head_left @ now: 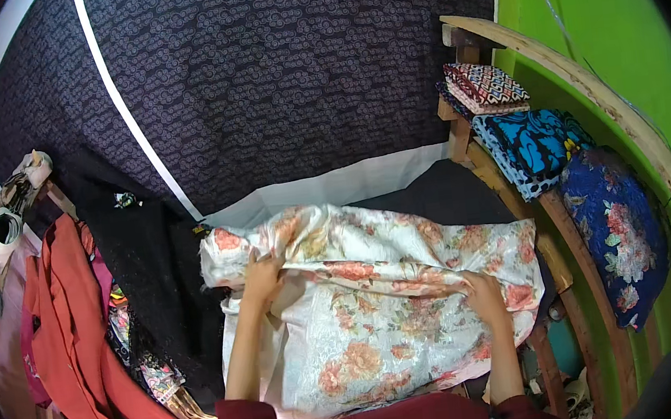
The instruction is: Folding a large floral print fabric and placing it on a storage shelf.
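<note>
A white floral cloth (359,354) with orange and red roses is spread before me, a long fold running across its middle. My left hand (262,276) is closed on the fold near its left end, fingers partly tucked into the fabric. Farther right, my right hand (484,296) grips the same fold, its fingertips half hidden by cloth. The far part of the cloth is bunched up, while the near part hangs flatter toward my body. A dark surface (448,189) shows beyond the cloth.
Draped at left are an orange-red cloth (73,319) and a black cloth (155,286). On the wooden slatted rack (574,266) at right sit folded patterned fabrics (486,86), a blue-and-black fabric (529,148) and a navy floral bundle (620,229). A dark patterned panel (297,74) stands behind.
</note>
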A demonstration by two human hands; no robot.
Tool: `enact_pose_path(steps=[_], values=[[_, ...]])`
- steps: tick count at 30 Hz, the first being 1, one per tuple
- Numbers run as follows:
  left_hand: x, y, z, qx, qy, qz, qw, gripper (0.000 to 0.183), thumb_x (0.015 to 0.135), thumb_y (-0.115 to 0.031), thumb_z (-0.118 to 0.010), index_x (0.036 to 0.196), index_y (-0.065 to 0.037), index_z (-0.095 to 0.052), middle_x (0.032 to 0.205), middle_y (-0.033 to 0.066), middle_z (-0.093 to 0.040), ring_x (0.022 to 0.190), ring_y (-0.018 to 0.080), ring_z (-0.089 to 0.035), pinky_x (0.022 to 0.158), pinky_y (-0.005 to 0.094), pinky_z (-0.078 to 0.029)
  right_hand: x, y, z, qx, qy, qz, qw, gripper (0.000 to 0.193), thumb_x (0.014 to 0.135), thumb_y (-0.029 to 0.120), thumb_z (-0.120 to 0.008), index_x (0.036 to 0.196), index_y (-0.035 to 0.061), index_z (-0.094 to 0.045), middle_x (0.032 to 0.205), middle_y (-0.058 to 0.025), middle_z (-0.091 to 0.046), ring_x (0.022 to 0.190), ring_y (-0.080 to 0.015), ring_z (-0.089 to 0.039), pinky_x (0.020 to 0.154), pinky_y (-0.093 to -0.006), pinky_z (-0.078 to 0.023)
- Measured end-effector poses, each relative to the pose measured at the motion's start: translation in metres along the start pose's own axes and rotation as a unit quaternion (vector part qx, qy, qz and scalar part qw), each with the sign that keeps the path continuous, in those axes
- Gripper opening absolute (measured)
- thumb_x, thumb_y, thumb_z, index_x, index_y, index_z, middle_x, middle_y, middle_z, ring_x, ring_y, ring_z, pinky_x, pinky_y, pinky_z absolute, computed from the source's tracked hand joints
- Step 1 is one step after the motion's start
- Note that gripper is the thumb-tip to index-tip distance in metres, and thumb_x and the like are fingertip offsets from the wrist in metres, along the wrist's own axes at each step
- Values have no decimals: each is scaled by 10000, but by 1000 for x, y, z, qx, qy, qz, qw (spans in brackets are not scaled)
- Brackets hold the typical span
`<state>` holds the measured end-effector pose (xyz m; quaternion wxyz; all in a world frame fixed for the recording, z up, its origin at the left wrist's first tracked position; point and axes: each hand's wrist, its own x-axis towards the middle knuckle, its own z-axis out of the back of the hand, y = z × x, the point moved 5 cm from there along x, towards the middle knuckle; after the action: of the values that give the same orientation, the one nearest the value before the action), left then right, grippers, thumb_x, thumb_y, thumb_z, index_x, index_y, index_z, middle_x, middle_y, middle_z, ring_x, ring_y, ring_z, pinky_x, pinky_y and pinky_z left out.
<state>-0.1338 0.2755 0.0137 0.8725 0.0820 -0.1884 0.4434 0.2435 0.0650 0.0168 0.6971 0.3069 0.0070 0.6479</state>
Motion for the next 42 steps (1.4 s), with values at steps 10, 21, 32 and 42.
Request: enact_pose_path(steps=[10,21,32,42], values=[[4,7,189,-269,146,12,952,317,739,-255,-620,617,35,-580,450,130,-471,427,106,-437,435,304,-354,100,56,103,84,283,176,939,211,806,217,-545,868,24,-603,781,-191,-599,717,-345,-575,610,-381,-440],[24,-48,40,-3,122,-48,991,538,749,-419,-605,1203,-158,-480,1294,129,-410,1234,286,-356,940,615,-260,132,29,-50,32,249,139,958,685,714,421,-646,1305,176,-400,1401,-125,-277,1337,-285,-146,1023,-581,-110],[-84,-17,-3,-79,241,25,967,406,733,-230,-618,1124,-155,-542,1215,79,-507,1106,258,-493,751,437,-464,63,-8,-53,-22,224,104,969,344,824,300,-542,1157,219,-567,1335,-5,-407,1245,-277,-352,1060,-478,-134],[-132,-41,103,-65,293,93,949,203,710,-304,-640,739,-106,-675,721,98,-640,696,282,-611,637,378,-477,114,7,14,260,232,79,934,244,860,206,-536,879,-27,-603,678,-92,-593,639,-112,-499,593,-290,-416]])
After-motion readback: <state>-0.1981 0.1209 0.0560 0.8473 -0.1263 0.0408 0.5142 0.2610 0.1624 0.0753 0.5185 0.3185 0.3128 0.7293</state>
